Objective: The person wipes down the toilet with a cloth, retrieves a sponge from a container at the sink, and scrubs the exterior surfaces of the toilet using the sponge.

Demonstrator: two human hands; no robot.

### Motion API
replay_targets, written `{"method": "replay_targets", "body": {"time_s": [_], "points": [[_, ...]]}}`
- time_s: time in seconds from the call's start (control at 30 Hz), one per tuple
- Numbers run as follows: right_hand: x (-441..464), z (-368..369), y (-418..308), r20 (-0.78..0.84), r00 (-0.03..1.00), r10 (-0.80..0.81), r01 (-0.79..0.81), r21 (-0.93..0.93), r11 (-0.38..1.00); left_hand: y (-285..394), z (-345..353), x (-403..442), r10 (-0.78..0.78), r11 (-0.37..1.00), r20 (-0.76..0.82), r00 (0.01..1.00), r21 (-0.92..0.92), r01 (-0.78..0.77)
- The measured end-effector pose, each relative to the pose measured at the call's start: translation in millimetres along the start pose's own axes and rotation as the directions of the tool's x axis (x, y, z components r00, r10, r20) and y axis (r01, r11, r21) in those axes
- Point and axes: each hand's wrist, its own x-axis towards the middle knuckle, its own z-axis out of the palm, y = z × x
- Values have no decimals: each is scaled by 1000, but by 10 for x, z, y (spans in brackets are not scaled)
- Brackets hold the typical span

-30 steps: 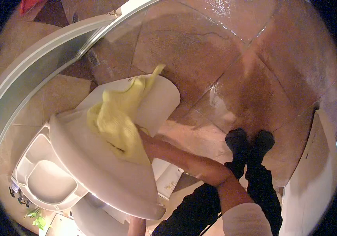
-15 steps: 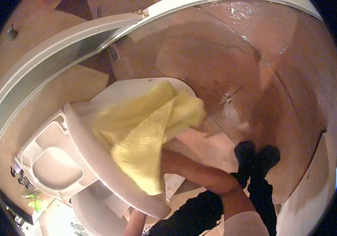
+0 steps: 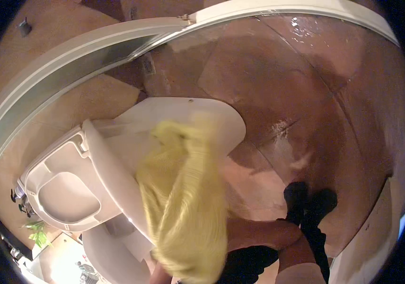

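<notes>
A large yellow cloth [image 3: 183, 203], blurred by motion, hangs in loose folds in front of a white, toilet-like bathroom fixture [image 3: 112, 175]. From the lower right my right forearm [image 3: 254, 235] reaches in behind the cloth. The cloth covers my right hand, which appears to grip it. At the bottom edge a bit of my left arm [image 3: 160, 275] shows beside the fixture's rim. My left hand's fingers are hidden.
A white rounded base panel [image 3: 212, 120] meets the brown tiled floor [image 3: 278, 90]. A curved, white-framed glass screen [image 3: 93, 52] runs along the upper left. Black-clad feet [image 3: 309, 196] stand at right. Small bottles [image 3: 20, 191] and a green plant [image 3: 38, 234] are at left.
The yellow cloth has swung down and toward me, off much of the white base panel. My right forearm has come lower with it. Less of my left arm shows.
</notes>
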Motion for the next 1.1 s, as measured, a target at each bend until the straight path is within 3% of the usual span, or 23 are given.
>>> {"method": "replay_targets", "body": {"time_s": [0.2,0.3,0.37,0.4,0.43,0.47,0.5,0.53,0.57,0.6,0.63,0.67,0.7,0.73,0.77,0.8,0.83,0.9,0.97,1.0,1.03,1.1], "points": [[1397,-99,-489,179,982,64,-121,334,935,64,6,37,6,1000,1,1000,-10,-6],[1819,-322,-158,230,952,201,-245,181,953,244,246,-37,86,990,-42,995,-105,-90],[1705,-724,488,146,940,309,-282,-178,943,248,249,-5,118,978,-61,991,-163,-127],[1577,-973,844,88,935,343,-284,-390,876,200,166,44,108,977,-46,993,-181,-115],[1372,-1225,1063,-36,937,348,-259,-739,622,164,114,64,100,975,-34,994,-198,-105],[1163,-1391,1028,-173,959,224,-273,-774,571,158,122,69,100,974,-33,994,-202,-104],[955,-1538,866,-247,943,223,-323,-842,431,140,136,41,264,949,-37,964,188,-252],[744,-1696,722,-321,921,220,-375,-883,282,130,138,17,409,758,25,912,547,-355],[739,-1801,603,-348,898,268,-396,-907,147,138,146,25,410,759,30,911,543,-360],[733,-1911,501,-375,871,316,-398,-917,8,149,163,50,301,923,-80,950,276,-269],[795,-1995,642,-352,891,287,-357,-933,-36,161,178,56,156,986,-152,976,-29,-162],[820,-2076,783,-326,908,264,-314,-946,-85,166,203,28,154,986,-152,976,-40,-162],[955,-1997,852,-376,853,363,-366,-925,-98,192,222,-24,176,980,-122,977,114,-162],[1135,-1811,849,-343,858,383,-406,-909,96,230,224,-26,199,948,-85,976,269,-169],[1317,-1650,900,-310,861,403,-440,-852,284,102,45,112,204,948,-82,975,264,-177],[1384,-1496,973,-220,924,313,-377,-672,637,-168,-273,313,110,993,-101,989,-27,-113],[1413,-1427,987,-98,962,255,-252,-679,690,-323,-433,441,12,949,-87,996,-313,-39],[1519,-1509,1066,4,981,192,-139,-675,725,-289,-379,410,5,940,-31,1000,-341,-15],[1714,-1866,1386,-86,879,469,-285,-884,370,-157,-208,236,0,929,30,1000,-370,11],[1628,-2026,1422,-329,820,469,-449,-877,171,-24,-8,112,50,933,10,999,-356,-44],[1566,-2166,1545,-401,868,292,-486,-805,339,46,113,67,102,933,-11,995,-347,-100],[1275,-2363,1534,-418,868,270,-497,-726,475,7,38,123,148,947,23,989,-291,-134]]}}
